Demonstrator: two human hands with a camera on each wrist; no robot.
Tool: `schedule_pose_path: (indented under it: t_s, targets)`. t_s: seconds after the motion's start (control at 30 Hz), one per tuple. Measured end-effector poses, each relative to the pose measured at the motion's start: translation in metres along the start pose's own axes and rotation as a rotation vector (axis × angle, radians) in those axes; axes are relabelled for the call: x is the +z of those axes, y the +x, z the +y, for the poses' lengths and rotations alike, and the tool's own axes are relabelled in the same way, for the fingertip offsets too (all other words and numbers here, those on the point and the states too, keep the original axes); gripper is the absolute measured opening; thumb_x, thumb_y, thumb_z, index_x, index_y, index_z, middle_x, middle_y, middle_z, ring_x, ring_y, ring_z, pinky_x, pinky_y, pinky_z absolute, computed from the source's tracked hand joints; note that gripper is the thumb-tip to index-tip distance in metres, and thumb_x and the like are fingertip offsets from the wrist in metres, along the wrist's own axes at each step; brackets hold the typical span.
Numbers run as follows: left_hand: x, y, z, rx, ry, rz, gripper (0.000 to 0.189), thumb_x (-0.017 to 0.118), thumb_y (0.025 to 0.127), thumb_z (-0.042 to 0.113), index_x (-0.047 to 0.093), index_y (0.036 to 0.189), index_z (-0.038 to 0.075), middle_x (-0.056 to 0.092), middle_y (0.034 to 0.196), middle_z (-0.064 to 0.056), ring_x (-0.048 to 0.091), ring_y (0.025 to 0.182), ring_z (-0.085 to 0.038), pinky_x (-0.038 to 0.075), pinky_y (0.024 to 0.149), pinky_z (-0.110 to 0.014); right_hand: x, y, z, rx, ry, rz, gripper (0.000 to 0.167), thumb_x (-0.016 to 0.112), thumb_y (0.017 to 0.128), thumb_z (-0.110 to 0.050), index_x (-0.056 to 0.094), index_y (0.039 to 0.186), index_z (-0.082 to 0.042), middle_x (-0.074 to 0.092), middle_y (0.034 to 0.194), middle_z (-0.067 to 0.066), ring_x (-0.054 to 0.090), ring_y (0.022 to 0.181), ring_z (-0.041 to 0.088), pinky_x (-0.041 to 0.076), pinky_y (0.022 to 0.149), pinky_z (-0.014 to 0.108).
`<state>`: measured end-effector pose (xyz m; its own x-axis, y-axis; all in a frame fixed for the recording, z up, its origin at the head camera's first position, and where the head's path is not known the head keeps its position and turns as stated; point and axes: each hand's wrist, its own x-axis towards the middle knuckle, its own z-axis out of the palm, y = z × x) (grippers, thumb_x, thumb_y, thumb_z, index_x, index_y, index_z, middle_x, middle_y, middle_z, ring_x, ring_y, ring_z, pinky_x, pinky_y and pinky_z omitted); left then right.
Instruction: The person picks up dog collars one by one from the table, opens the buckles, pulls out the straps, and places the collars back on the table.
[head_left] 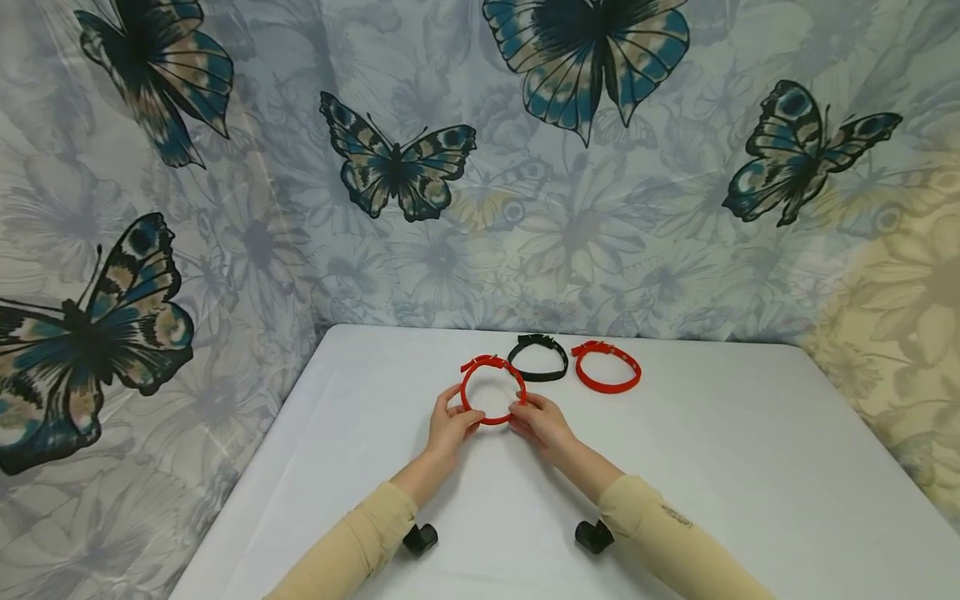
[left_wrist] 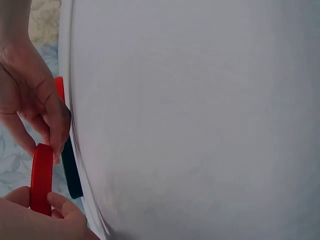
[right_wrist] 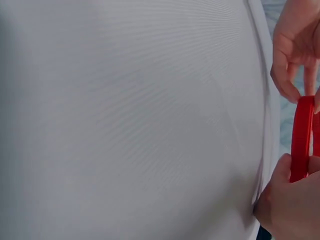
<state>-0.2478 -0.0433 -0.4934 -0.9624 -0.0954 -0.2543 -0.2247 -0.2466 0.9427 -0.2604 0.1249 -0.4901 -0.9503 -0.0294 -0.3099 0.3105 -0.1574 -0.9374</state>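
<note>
Both hands hold a red buckled collar [head_left: 495, 422], its loop open and tilted toward the head camera. Thumb and fingers of the left hand [head_left: 448, 429] pinch the lower left of the band. On the lower right, the right hand [head_left: 545, 425] pinches it likewise. The buckle sits at the loop's far side. Seen from the left wrist, the band [left_wrist: 42, 175] runs between the fingers of both hands; the right wrist view shows the same band [right_wrist: 301, 137] at its right edge. A black collar [head_left: 538, 377] lies just behind the held one.
A second red collar [head_left: 607, 387] lies right of the black one, near the back edge of the white table [head_left: 712, 467]. Butterfly-print cloth [head_left: 585, 250] hangs behind and at the left. Small black devices [head_left: 421, 540] show beside both sleeves.
</note>
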Motion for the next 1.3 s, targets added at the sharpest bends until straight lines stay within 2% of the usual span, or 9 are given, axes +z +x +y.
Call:
schedule_pose_path:
  t_s: [0.17,0.27,0.4,0.6,0.7,0.8,0.93,1.03,1.3]
  targets:
    - [0.002,-0.006,-0.001,-0.017,0.006,-0.064,0.072,0.068,0.081,-0.008,0.037,0.145,0.003,0.05,0.089,-0.007,0.056,0.076,-0.016,0.054,0.088,-0.04,-0.009,-0.01,-0.004,0.041,-0.027,0.019,0.049,0.061,0.094,-0.004,0.042,0.138,0.009,0.058,0.123,0.023,0.065,0.084,0.013,0.054,0.086,0.034]
    - [0.004,-0.01,-0.004,-0.026,0.001,-0.08,0.073,0.069,0.081,-0.007,0.037,0.146,0.005,0.051,0.088,-0.006,0.057,0.075,-0.015,0.055,0.085,-0.035,-0.015,-0.013,-0.005,0.051,-0.029,0.019,0.049,0.062,0.094,-0.003,0.043,0.138,0.008,0.059,0.122,0.022,0.065,0.084,0.012,0.055,0.085,0.033]
    - [0.005,-0.016,-0.006,-0.031,0.002,-0.091,0.075,0.07,0.081,-0.007,0.037,0.146,0.007,0.053,0.087,-0.005,0.058,0.075,-0.013,0.055,0.08,-0.029,-0.021,-0.016,-0.004,0.044,-0.03,0.019,0.047,0.063,0.093,-0.002,0.045,0.135,0.008,0.062,0.111,0.018,0.066,0.085,0.014,0.055,0.084,0.033]
    - [0.005,-0.022,-0.009,-0.052,-0.003,-0.117,0.065,0.069,0.08,-0.008,0.039,0.138,-0.005,0.053,0.096,-0.01,0.059,0.076,-0.014,0.055,0.08,-0.029,-0.029,-0.022,-0.002,0.01,-0.066,-0.009,0.044,0.064,0.091,0.001,0.045,0.13,0.01,0.06,0.108,0.017,0.064,0.084,0.015,0.056,0.082,0.032]
    - [0.004,-0.024,-0.01,-0.053,-0.011,-0.15,0.056,0.068,0.079,-0.01,0.043,0.13,-0.01,0.054,0.101,-0.013,0.058,0.077,-0.014,0.055,0.079,-0.028,-0.034,-0.026,-0.002,0.0,-0.106,-0.03,0.042,0.064,0.091,0.001,0.045,0.127,0.01,0.057,0.112,0.02,0.063,0.084,0.015,0.056,0.081,0.031]
    - [0.003,-0.025,-0.011,-0.042,-0.003,-0.196,0.052,0.067,0.078,-0.012,0.045,0.126,-0.012,0.056,0.105,-0.016,0.059,0.078,-0.013,0.055,0.078,-0.027,-0.04,-0.03,0.0,-0.002,-0.157,-0.031,0.036,0.067,0.089,-0.001,0.049,0.12,0.007,0.06,0.106,0.017,0.063,0.083,0.016,0.056,0.079,0.029]
    - [0.001,-0.027,-0.013,-0.027,0.039,-0.247,0.05,0.067,0.077,-0.013,0.048,0.124,-0.014,0.057,0.11,-0.021,0.061,0.08,-0.013,0.055,0.077,-0.026,-0.047,-0.035,0.003,-0.008,-0.218,-0.041,0.029,0.07,0.087,-0.002,0.052,0.109,0.004,0.061,0.095,0.009,0.062,0.081,0.017,0.055,0.076,0.025]
    - [0.0,-0.028,-0.012,-0.022,0.088,-0.271,0.048,0.069,0.077,-0.012,0.05,0.121,-0.013,0.057,0.111,-0.023,0.061,0.08,-0.012,0.055,0.076,-0.026,-0.052,-0.038,0.003,-0.016,-0.241,-0.07,0.026,0.071,0.086,-0.003,0.053,0.105,0.002,0.061,0.092,0.007,0.06,0.081,0.017,0.053,0.074,0.025]
    - [-0.003,-0.029,-0.011,-0.019,0.23,-0.339,0.043,0.075,0.077,-0.009,0.055,0.115,-0.011,0.062,0.101,-0.017,0.06,0.079,-0.012,0.054,0.072,-0.025,-0.065,-0.044,0.005,-0.069,-0.339,-0.128,0.027,0.075,0.084,-0.007,0.056,0.101,0.001,0.059,0.088,0.007,0.055,0.08,0.018,0.05,0.071,0.025]
